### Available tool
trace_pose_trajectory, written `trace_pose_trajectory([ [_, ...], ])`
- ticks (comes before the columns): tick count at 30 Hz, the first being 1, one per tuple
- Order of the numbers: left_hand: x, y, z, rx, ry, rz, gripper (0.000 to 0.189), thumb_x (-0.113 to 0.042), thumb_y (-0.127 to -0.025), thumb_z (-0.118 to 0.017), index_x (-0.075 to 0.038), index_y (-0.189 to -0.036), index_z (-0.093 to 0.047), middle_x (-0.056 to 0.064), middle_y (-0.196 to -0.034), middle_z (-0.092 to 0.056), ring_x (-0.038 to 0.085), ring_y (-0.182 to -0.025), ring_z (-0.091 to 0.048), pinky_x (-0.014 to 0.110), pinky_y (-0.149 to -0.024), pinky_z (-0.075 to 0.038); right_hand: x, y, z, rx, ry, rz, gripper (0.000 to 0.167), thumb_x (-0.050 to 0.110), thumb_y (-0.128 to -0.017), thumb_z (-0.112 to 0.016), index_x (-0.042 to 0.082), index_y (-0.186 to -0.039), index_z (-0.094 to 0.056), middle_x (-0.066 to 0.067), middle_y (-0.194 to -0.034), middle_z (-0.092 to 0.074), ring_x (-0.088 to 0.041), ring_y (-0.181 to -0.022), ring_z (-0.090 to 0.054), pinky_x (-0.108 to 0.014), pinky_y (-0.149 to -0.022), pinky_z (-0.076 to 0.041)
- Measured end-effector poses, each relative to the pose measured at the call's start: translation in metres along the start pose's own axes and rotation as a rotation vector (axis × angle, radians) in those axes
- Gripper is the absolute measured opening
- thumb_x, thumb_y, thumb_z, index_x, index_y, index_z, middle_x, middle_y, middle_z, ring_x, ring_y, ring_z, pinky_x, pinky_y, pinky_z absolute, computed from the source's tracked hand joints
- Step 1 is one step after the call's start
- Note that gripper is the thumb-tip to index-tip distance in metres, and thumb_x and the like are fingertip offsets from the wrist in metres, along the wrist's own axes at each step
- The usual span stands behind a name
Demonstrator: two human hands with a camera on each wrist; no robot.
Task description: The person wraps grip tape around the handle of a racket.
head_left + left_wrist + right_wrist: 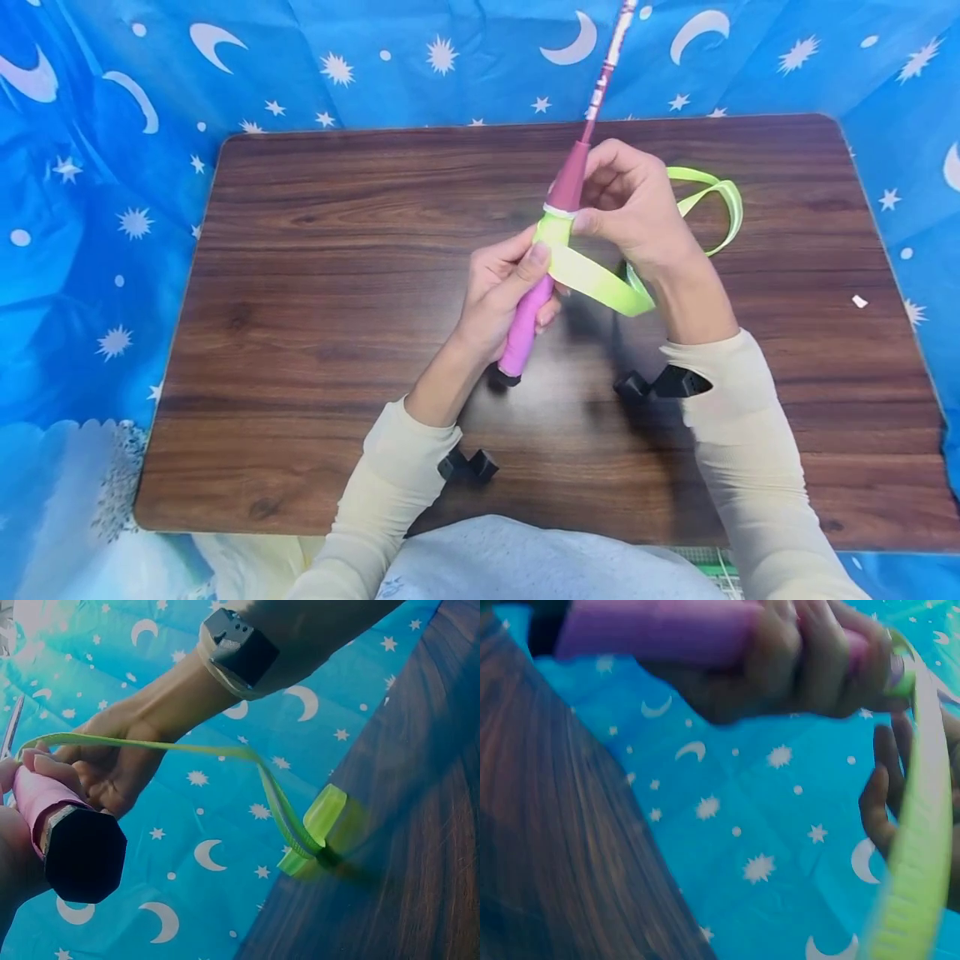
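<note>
Apparently mid-wrap, our left hand (495, 292), fingers curled round racket handle (526, 327), pins lime overgrip (598, 281); whether right hand (637, 208) pinches, we cannot tell; continuing likely needs tension.

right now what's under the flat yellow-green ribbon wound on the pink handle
The cylindrical pink handle shows just below the flat yellow-green ribbon; whatever surface its wound part covers cannot be seen.
</note>
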State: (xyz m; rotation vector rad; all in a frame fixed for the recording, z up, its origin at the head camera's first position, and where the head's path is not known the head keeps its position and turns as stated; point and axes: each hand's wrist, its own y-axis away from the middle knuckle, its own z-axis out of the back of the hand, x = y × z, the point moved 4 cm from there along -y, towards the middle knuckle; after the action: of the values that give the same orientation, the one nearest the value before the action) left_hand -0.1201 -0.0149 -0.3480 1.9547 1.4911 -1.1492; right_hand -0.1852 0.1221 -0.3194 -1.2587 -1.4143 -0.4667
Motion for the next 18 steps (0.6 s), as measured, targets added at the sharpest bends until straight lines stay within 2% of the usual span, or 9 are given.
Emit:
trace_pose_trajectory([
  [3, 0.0016, 0.0004, 0.0011, 0.009, 0.014, 0.041, 0.040, -0.001, -0.104, -0.034, 0.027, -0.132, -0.036, -0.002, -0.065, -0.061, 0.009, -0.043, -0.045, 0.022, -0.037, -0.037, 0.0011, -0.0035, 0.0001, 0.129, -0.009, -0.005, 0.043, 0.010, -0.079, -0.086, 0.007, -0.118, -0.069, -0.004, -0.104, -0.079, -0.016, -0.097, -0.076, -0.021, -0.080, -0.061],
  [6, 0.0042, 0.0014, 0.0020, -0.017, 0.044, 0.061, 0.037, -0.003, -0.105, -0.033, 0.026, -0.127, -0.036, -0.003, -0.065, -0.061, 0.009, -0.042, -0.045, 0.022, -0.037, -0.036, 0.0009, -0.0052, -0.0018, 0.211, -0.007, -0.023, 0.049, 0.006, -0.085, -0.080, 0.007, -0.132, -0.063, -0.005, -0.108, -0.078, -0.016, -0.101, -0.076, -0.021, -0.081, -0.061],
  [12, 0.0080, 0.0015, 0.0001, -0.041, 0.057, 0.040, 0.039, -0.003, -0.105, -0.034, 0.027, -0.131, -0.034, -0.003, -0.065, -0.062, 0.009, -0.042, -0.046, 0.022, -0.036, -0.038, -0.0034, -0.0024, -0.0013, 0.248, -0.087, -0.024, 0.049, 0.002, -0.090, -0.074, 0.009, -0.136, -0.060, -0.006, -0.105, -0.076, -0.016, -0.096, -0.071, -0.024, -0.081, -0.060],
  [15, 0.0084, 0.0011, 0.0001, -0.050, 0.061, 0.028, 0.040, -0.003, -0.105, -0.034, 0.027, -0.131, -0.034, -0.003, -0.065, -0.062, 0.008, -0.042, -0.046, 0.021, -0.036, -0.038, -0.0060, -0.0010, -0.0014, 0.265, -0.081, -0.012, 0.046, 0.003, -0.093, -0.071, 0.008, -0.137, -0.058, -0.006, -0.107, -0.075, -0.016, -0.096, -0.070, -0.024, -0.082, -0.060],
  [18, 0.0093, 0.0013, 0.0009, -0.057, 0.088, 0.040, 0.033, -0.005, -0.106, -0.034, 0.021, -0.123, -0.045, -0.002, -0.065, -0.061, 0.009, -0.042, -0.046, 0.022, -0.036, -0.038, -0.0073, 0.0009, -0.0018, 0.278, -0.074, -0.008, 0.045, 0.005, -0.094, -0.070, 0.007, -0.137, -0.058, -0.007, -0.110, -0.074, -0.017, -0.098, -0.070, -0.023, -0.081, -0.059],
])
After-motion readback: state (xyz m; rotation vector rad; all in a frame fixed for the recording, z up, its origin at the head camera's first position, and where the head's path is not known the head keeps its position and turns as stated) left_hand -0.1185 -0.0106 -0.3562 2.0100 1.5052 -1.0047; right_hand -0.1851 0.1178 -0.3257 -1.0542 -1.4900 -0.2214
